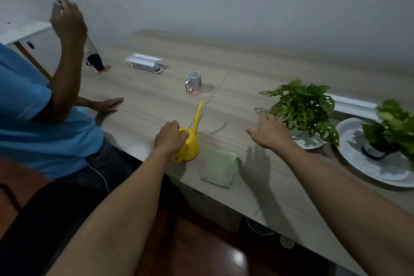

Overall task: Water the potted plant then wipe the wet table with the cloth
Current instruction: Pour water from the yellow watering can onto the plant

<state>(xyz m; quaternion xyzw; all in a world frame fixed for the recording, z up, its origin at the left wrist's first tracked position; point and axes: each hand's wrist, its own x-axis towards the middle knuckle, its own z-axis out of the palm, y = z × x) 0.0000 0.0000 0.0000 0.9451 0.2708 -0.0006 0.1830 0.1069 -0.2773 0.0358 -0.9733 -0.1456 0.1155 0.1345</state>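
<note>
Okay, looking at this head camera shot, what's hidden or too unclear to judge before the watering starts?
- Water level in the yellow plastic watering can: the left hand covers its top opening.
- Pot under the leafy green plant: foliage hides it; only its white saucer shows.
- Second plant on the white plate: cut off by the right frame edge.
- Wet patches on the wooden table: dim, blurred view; cannot tell.
- White mug: contents not visible.

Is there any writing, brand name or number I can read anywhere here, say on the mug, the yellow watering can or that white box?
None can be read.
Grey ceramic mug: a faint pale patch on its side, too blurred to tell if it is print.
Yellow plastic watering can: no markings visible.
White rectangular box at the back of the wooden table: no legible label.
Folded green cloth: plain.
</note>
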